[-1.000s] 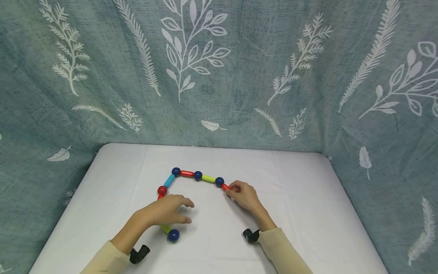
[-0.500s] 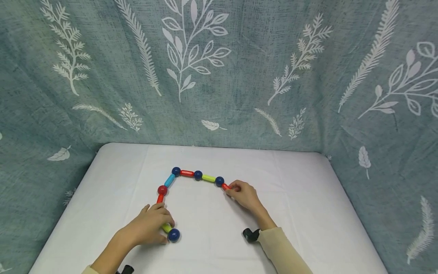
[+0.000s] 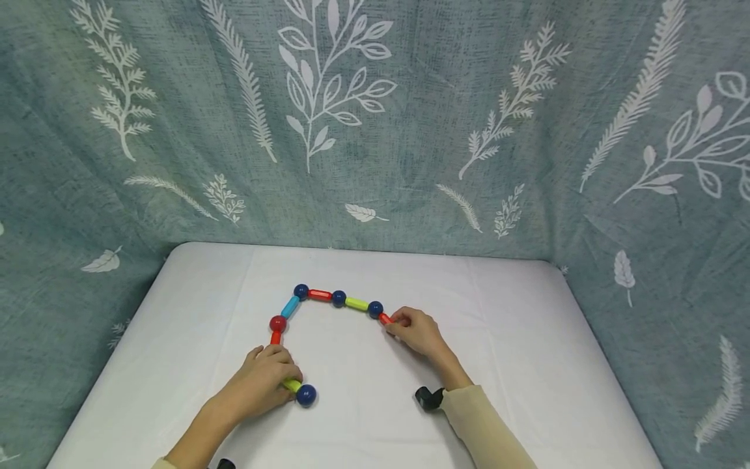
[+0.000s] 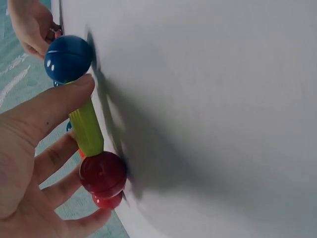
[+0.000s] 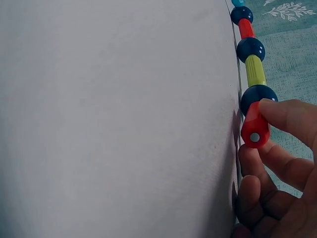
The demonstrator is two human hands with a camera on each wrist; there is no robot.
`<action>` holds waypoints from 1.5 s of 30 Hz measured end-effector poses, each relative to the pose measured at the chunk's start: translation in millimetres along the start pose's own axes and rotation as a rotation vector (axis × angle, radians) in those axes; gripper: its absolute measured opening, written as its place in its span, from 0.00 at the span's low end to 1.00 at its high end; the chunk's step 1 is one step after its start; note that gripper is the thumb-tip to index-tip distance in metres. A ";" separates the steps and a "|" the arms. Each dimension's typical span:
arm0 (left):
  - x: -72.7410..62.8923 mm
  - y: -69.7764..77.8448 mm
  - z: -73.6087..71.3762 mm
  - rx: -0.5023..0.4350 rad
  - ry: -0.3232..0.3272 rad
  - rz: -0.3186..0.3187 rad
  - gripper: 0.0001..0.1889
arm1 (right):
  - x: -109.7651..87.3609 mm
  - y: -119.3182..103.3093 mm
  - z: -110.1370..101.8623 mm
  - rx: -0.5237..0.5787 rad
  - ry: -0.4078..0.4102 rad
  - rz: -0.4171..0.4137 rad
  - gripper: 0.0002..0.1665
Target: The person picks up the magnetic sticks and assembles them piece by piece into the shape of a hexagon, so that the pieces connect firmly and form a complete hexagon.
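Observation:
A chain of magnetic rods and balls lies on the white table in an arch. My left hand [image 3: 260, 383] pinches the yellow-green rod [image 4: 88, 129] at its near left end, between a dark blue ball [image 4: 68, 58] and a red ball [image 4: 103, 173]. In the head view that hand hides the red ball. At the other end, the thumb and fingers of my right hand [image 3: 418, 333] hold a red rod [image 5: 255, 126], joined to a blue ball [image 5: 258, 98]. The rod's free tip shows a bare metal spot.
Between the hands run a red ball [image 3: 278, 324], a light blue rod [image 3: 290, 307], more blue balls and coloured rods. White cloth covers the table [image 3: 498, 378]. A green leaf-patterned curtain [image 3: 410, 130] hangs behind and beside it.
My left hand has come down from above the chain onto the yellow-green rod. The end blue ball has shifted slightly right and away from me. My right hand stays in place.

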State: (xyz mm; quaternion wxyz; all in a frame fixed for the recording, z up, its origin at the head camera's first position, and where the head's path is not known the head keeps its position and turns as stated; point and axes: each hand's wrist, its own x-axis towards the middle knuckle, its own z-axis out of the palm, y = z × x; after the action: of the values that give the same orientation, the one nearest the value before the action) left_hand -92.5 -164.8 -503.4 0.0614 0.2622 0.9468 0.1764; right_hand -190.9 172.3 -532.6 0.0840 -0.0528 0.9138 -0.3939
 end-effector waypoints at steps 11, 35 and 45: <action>19.7 15.7 12.0 0.066 -0.009 0.147 0.09 | -5.7 -0.7 -1.1 0.016 0.003 -0.002 0.10; 48.9 35.8 32.1 -0.030 -0.014 0.209 0.12 | -11.2 -14.4 4.2 0.002 -0.137 -0.004 0.08; 57.2 48.7 32.8 0.034 -0.015 0.225 0.13 | -14.5 -16.8 10.1 0.113 -0.169 0.077 0.10</action>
State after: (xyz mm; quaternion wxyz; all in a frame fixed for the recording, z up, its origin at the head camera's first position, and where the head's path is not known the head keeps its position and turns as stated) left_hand -111.4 -86.3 -517.4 0.0439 0.3691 0.9138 0.1640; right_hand -174.2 156.0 -525.6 0.1784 -0.0458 0.8811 -0.4355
